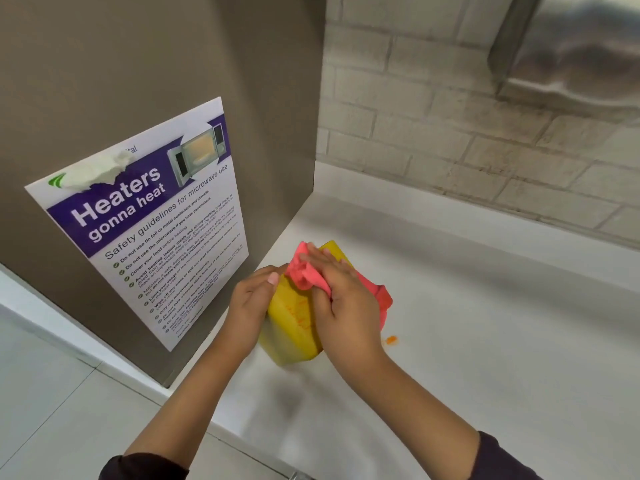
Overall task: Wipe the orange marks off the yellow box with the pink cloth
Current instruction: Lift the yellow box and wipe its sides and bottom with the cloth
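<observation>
The yellow box (292,327) stands on the white counter (485,341) close to the brown side panel. Faint orange marks (298,315) show on its near face. My left hand (251,306) grips the box's left side, thumb on its top edge. My right hand (341,296) lies flat on top of the box and presses the pink cloth (304,271) against it. The cloth bunches under my fingers and hangs down the box's right side, hiding that side and most of the top.
A small orange smear (391,339) lies on the counter just right of the box. A microwave safety poster (149,220) hangs on the brown panel (104,81) at left. A brick wall (450,133) runs behind, with a steel dispenser (571,46) at top right.
</observation>
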A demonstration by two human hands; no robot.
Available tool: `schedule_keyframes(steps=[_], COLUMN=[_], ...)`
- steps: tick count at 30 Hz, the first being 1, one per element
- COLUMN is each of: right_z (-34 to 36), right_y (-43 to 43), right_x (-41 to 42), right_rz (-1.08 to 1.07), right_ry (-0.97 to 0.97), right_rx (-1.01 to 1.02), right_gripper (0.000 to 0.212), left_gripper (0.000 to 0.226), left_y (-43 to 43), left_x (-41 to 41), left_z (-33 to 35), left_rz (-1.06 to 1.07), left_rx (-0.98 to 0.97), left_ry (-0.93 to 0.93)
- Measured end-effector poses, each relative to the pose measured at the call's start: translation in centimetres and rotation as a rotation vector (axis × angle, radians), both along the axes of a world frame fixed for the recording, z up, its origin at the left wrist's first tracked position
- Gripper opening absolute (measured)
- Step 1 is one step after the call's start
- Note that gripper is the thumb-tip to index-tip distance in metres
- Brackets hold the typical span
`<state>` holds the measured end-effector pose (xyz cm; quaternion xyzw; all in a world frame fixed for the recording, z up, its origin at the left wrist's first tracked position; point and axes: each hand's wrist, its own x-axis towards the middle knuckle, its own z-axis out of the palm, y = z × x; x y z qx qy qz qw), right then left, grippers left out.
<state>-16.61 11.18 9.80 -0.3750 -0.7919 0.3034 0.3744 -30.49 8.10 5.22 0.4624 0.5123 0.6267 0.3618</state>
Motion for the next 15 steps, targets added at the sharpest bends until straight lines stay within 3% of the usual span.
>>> schedule_keyframes(steps=[9,11,15], right_z=[0.1,-0.2,-0.6], right_y=[2.0,2.4,1.8], right_x=[3.9,4.5,2.9], right_rz=[0.489,0.451,0.134], right_ry=[-0.220,-0.194,0.026], right_rx=[0.162,0.163,0.080], right_gripper=[0.040,0.038,0.038], left_gripper=[0.036,0.039,0.038], left_y=[0.4,0.5,0.4], left_x=[-0.5,-0.5,-0.2], left_z=[0.2,0.3,0.3], left_rz=[-0.016,0.011,0.019], left_rx=[0.000,0.000,0.010], left_ry=[-0.037,-0.050,-0.024])
